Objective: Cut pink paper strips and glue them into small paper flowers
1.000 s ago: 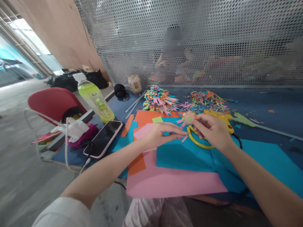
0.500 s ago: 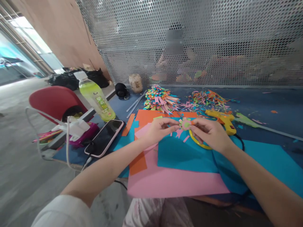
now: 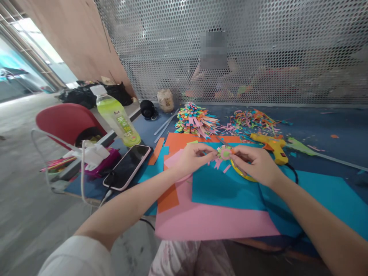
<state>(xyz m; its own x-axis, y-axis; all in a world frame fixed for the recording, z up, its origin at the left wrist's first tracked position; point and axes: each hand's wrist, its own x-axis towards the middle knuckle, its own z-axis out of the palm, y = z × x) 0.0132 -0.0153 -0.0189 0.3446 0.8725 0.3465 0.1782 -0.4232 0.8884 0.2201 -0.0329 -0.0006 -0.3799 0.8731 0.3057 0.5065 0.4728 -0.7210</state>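
A small paper flower (image 3: 224, 153) with pink petals and a green centre is pinched between my left hand (image 3: 192, 158) and my right hand (image 3: 255, 163), just above the blue paper sheet (image 3: 227, 188). Loose pink petal strips (image 3: 221, 165) lie under it. A yellow ring (image 3: 244, 176) lies on the blue paper, partly under my right hand. A yellow glue gun (image 3: 272, 145) rests just beyond my right hand.
A pink sheet (image 3: 207, 222) and orange sheets (image 3: 178, 142) lie under the blue one. A pile of finished paper flowers (image 3: 194, 120) and paper scraps (image 3: 250, 120) sit further back. A phone (image 3: 128, 166), green bottle (image 3: 117, 119) and red chair (image 3: 67, 122) are left. A person sits behind the mesh screen (image 3: 230, 50).
My left hand has risen from the blue paper to the flower and now pinches its left side. The flower has shifted slightly left and lower, held between both hands.
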